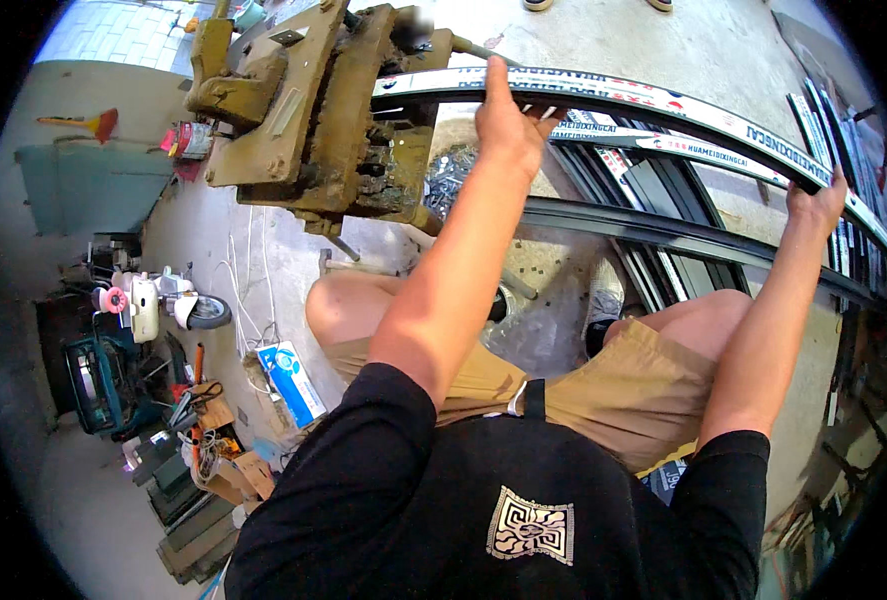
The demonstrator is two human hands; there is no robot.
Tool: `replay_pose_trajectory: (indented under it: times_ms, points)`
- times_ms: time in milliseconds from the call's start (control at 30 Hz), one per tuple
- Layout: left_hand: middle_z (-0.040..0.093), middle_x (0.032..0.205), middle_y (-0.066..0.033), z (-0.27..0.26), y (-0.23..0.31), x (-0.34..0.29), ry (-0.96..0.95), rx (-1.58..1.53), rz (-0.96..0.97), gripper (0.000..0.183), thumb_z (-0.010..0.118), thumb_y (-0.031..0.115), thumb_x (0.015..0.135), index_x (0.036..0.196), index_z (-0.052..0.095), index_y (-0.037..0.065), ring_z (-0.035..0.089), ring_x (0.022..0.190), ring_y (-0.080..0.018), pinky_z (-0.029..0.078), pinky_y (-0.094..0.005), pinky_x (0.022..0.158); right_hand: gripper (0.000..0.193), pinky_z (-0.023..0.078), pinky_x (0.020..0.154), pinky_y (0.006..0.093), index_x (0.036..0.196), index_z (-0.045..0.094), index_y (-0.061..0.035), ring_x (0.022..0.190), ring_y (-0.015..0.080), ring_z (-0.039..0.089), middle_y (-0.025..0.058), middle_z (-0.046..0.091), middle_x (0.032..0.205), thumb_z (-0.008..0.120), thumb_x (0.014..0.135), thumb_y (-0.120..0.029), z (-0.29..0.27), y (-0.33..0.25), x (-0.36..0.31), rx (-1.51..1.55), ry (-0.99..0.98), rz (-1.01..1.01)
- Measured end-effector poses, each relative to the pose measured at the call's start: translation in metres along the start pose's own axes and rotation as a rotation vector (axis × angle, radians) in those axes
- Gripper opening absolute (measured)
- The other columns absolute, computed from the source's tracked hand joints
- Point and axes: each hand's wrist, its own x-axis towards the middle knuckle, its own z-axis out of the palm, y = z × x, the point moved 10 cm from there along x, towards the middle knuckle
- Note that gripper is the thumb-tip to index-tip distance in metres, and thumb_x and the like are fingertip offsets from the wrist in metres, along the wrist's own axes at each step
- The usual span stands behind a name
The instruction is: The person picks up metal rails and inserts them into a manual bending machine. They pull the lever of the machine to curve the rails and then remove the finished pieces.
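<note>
A long dark metal profile [623,93], its face covered with white printed film, lies in both my hands. My left hand [511,128] grips it near the machine, thumb over the face and fingers curled underneath. Farther right, my right hand [816,207] is closed around the same bar. The bar's left end reaches into a heavy, rusty press-like machine [338,110]; its tip is hidden there. Just below runs another film-covered profile [703,150], and nearer my knees a plain dark profile [653,232]; neither is in my hands.
Dark profiles [678,190] are stacked on the floor beyond my feet, with more bars [843,130] at the right. Small metal pieces [448,180] lie beside the machine. A blue-and-white box [291,384], white cables [238,270] and a toy-like wheeled vehicle [168,300] are at left. Another person's shoes [538,4] show at top.
</note>
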Motion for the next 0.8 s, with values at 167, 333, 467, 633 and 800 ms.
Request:
replay_pose_trajectory:
  times_ms: [167,333,467,633,800]
  points:
    - [0.062,0.121,-0.0138,0.02,-0.026,-0.025,-0.048,-0.022,-0.045,0.059,0.059,0.057,0.101,0.13,0.052,0.006,0.063,0.109,-0.0304,0.056,-0.0555,0.097,0.032,0.06,0.083,0.0545,0.117,0.061,-0.0066,0.096,0.0359,0.072,0.0149,0.07,0.114,0.054,0.101,-0.033,-0.049,-0.054,0.066,-0.054,-0.037,-0.116]
    - [0.062,0.121,-0.014,0.026,-0.049,-0.07,-0.116,0.013,-0.107,0.058,0.057,0.055,0.103,0.129,0.051,0.004,0.063,0.111,-0.0311,0.055,-0.0577,0.097,0.035,0.06,0.091,0.0558,0.121,0.06,-0.0001,0.103,0.0374,0.072,0.0177,0.069,0.121,0.051,0.101,-0.028,-0.091,-0.087,0.056,-0.021,-0.023,-0.167]
    - [0.061,0.122,-0.0149,0.008,-0.05,-0.08,-0.074,0.029,-0.127,0.061,0.058,0.057,0.102,0.131,0.051,0.004,0.062,0.114,-0.0312,0.053,-0.0589,0.1,0.038,0.061,0.092,0.0548,0.125,0.06,-0.0014,0.106,0.0366,0.072,0.0173,0.071,0.12,0.052,0.101,-0.028,-0.091,-0.078,0.024,-0.012,-0.037,-0.125]
    - [0.061,0.124,-0.015,-0.009,-0.054,-0.075,-0.062,0.018,-0.165,0.062,0.059,0.058,0.101,0.133,0.051,0.005,0.062,0.113,-0.0317,0.053,-0.0575,0.099,0.028,0.062,0.086,0.0516,0.117,0.066,-0.0083,0.098,0.0296,0.074,0.0116,0.073,0.115,0.055,0.1,-0.029,-0.105,-0.077,0.005,-0.07,0.032,-0.128]
    - [0.061,0.127,-0.0167,-0.012,-0.047,-0.071,-0.08,0.014,-0.12,0.065,0.059,0.058,0.101,0.136,0.049,0.004,0.061,0.116,-0.0344,0.05,-0.0599,0.102,0.027,0.062,0.079,0.0467,0.115,0.066,-0.0109,0.093,0.0271,0.075,0.008,0.074,0.111,0.055,0.1,-0.03,-0.096,-0.071,-0.014,-0.049,-0.01,-0.116]
